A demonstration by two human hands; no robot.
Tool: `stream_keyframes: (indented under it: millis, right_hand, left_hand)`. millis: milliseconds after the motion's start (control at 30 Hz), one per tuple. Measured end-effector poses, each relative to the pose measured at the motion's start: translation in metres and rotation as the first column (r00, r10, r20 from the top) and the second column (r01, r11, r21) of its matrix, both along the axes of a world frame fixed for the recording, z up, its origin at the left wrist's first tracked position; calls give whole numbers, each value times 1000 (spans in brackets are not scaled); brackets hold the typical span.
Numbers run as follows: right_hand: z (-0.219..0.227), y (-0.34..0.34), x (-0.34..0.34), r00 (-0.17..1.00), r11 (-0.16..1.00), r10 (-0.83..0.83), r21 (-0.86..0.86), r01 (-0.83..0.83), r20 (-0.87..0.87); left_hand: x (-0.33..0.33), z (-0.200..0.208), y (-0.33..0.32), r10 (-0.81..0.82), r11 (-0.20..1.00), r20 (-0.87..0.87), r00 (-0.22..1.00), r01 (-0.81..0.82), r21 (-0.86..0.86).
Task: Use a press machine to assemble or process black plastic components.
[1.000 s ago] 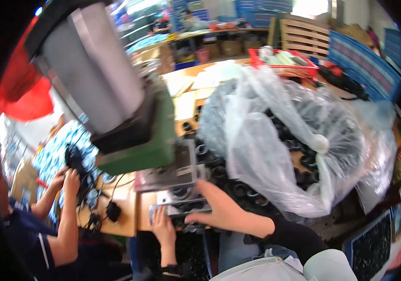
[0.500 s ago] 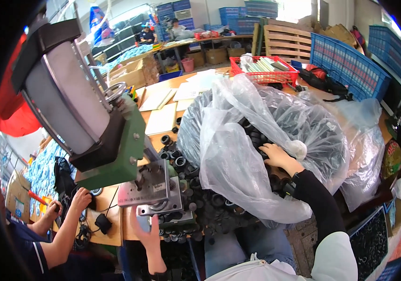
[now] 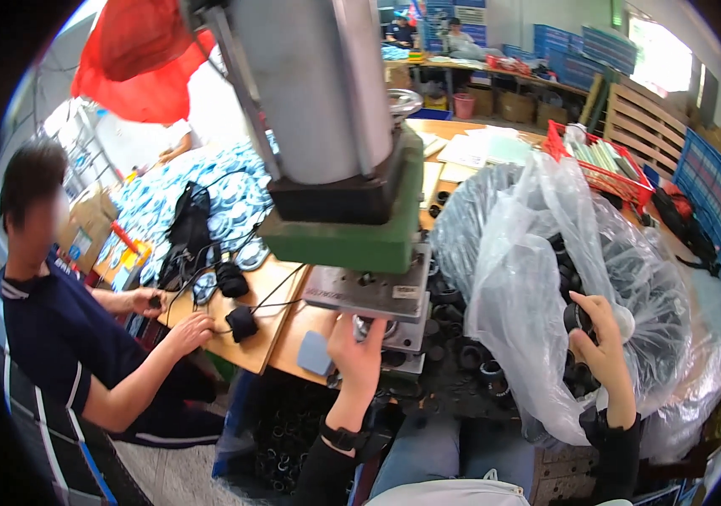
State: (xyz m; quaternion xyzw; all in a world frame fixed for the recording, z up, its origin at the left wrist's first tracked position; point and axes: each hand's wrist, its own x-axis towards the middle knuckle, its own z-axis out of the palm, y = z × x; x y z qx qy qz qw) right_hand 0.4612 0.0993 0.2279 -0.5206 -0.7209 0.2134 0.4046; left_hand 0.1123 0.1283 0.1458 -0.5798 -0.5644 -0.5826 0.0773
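My right hand (image 3: 603, 341) pinches a round black plastic part (image 3: 577, 317) between thumb and fingers, over the mouth of a clear plastic bag (image 3: 508, 278). More black round parts (image 3: 581, 378) lie inside the bag. At the bench press (image 3: 343, 228), my left hand (image 3: 356, 354) reaches up between the upper steel plate (image 3: 369, 291) and the lower block (image 3: 409, 333). Thumb and finger stand apart around a round metal piece of the tooling; the upper plate hides the fingertips, so any grip is unclear. Loose black rings (image 3: 470, 356) surround the press base.
A light-blue pad (image 3: 316, 352) lies at the table edge left of the press. A co-worker (image 3: 82, 329) works at the left beside cables and black pouches (image 3: 242, 323). A red basket (image 3: 609, 164) and blue crates (image 3: 718, 202) stand at the back right.
The view has swung left. My right hand has come up out of the bag with a black round part. My left hand has moved from beside the press into the gap under its upper plate.
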Motion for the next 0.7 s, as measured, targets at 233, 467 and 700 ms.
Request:
stream_keyframes:
  millis: [233,467,700]
  right_hand:
    - [-17,6,-97,935,950,308,-2,-313,-178]
    - [-64,38,-199,879,942,324,30,-335,-351]
    - [-69,52,-238,972,980,178,115,-162,-150]
  left_hand:
    - [-5,-26,-6,64,998,23,998,-64,-1]
    - [-44,-51,-83,202,978,226,953,-183,-103]
    - [-104,-160,-178,431,758,144,891,-270,-593]
